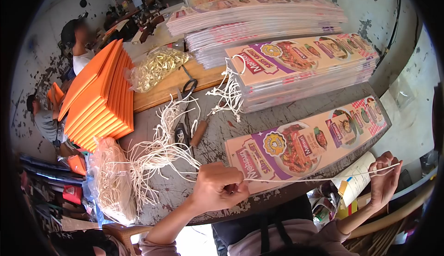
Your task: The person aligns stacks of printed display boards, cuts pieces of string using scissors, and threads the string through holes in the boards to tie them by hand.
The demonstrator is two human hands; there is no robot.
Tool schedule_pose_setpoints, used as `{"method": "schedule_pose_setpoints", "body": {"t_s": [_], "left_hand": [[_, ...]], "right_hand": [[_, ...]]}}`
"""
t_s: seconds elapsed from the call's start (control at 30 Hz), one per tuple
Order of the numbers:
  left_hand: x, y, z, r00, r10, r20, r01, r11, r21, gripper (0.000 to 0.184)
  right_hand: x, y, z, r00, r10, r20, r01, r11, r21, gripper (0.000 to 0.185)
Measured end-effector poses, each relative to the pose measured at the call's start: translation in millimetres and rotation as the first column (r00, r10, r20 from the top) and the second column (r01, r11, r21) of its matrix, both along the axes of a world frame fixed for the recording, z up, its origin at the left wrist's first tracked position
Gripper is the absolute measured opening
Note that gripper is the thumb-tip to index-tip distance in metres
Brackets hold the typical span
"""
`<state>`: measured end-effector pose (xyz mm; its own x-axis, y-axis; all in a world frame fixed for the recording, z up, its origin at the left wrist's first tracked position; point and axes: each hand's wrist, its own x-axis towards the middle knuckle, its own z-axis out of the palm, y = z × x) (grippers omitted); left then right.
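Observation:
A white string (300,180) is stretched between my two hands above the table's front edge. My left hand (218,186) is closed in a fist around one part of it. The other end is pinched in the fingers of my right hand (385,178), out past the table's right side. Behind the string lies a long printed card (305,140) with food pictures. To the left of my left hand is a loose bundle of white strings (162,140). Scissors (184,112) lie partly under these strings, beside a brown cylindrical piece (199,134).
Stacks of printed cards (305,78) stand behind, one with knotted strings (229,92) hanging from it. Orange folded pieces (99,101), a bag of gold-coloured bits (159,66) and a bag of strings (113,177) are on the left. Two people (81,48) are beyond.

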<state>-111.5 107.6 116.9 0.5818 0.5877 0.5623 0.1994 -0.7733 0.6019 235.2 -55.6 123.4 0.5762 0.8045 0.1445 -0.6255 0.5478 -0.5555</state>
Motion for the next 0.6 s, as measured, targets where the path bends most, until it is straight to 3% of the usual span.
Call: {"method": "schedule_pose_setpoints", "body": {"t_s": [0.03, 0.13, 0.2, 0.23, 0.3, 0.33, 0.43, 0.5, 0.53, 0.6], "left_hand": [[0, 1, -2, 1.000, 0.003, 0.003, -0.003, 1.000, 0.001, 0.022], [0, 2, -7, 0.997, 0.075, -0.032, -0.072, 0.994, 0.078, 0.019], [0, 3, -5, 0.937, 0.268, -0.225, -0.166, 0.906, 0.391, 0.014], [0, 4, -6, 0.936, 0.270, -0.225, -0.167, 0.904, 0.393, 0.014], [1, 6, -8, 0.891, 0.396, -0.222, -0.206, 0.789, 0.579, 0.012], [1, 7, -8, 0.892, 0.395, -0.222, -0.205, 0.790, 0.578, 0.012], [-7, 15, -5, 0.763, 0.574, -0.298, -0.354, 0.755, 0.552, 0.012], [-15, 25, -5, 0.746, 0.595, -0.298, -0.379, 0.748, 0.545, 0.012], [-19, 27, -5, 0.729, 0.618, -0.296, -0.405, 0.737, 0.541, 0.012], [-21, 27, 0, 0.728, 0.593, -0.345, -0.396, 0.774, 0.494, 0.010]], "right_hand": [[17, -7, -10, 0.990, 0.120, -0.075, -0.113, 0.989, 0.094, 0.016], [36, -16, -18, 0.975, 0.107, -0.196, -0.076, 0.984, 0.161, 0.020], [43, -21, -21, 0.961, 0.066, -0.269, -0.014, 0.981, 0.192, 0.017], [47, -22, -22, 0.940, 0.150, -0.306, -0.066, 0.962, 0.266, 0.015], [50, -20, -22, 0.879, 0.316, -0.356, -0.154, 0.896, 0.416, 0.023], [51, -20, -23, 0.880, 0.315, -0.356, -0.153, 0.897, 0.416, 0.023], [45, -15, -20, 0.888, 0.353, -0.294, -0.197, 0.870, 0.451, 0.027], [45, -15, -19, 0.975, 0.188, -0.118, -0.128, 0.912, 0.390, 0.025], [44, -14, -19, 0.975, 0.192, -0.116, -0.133, 0.911, 0.391, 0.025], [29, -9, -16, 0.999, 0.014, 0.042, -0.025, 0.960, 0.281, 0.022]]}}
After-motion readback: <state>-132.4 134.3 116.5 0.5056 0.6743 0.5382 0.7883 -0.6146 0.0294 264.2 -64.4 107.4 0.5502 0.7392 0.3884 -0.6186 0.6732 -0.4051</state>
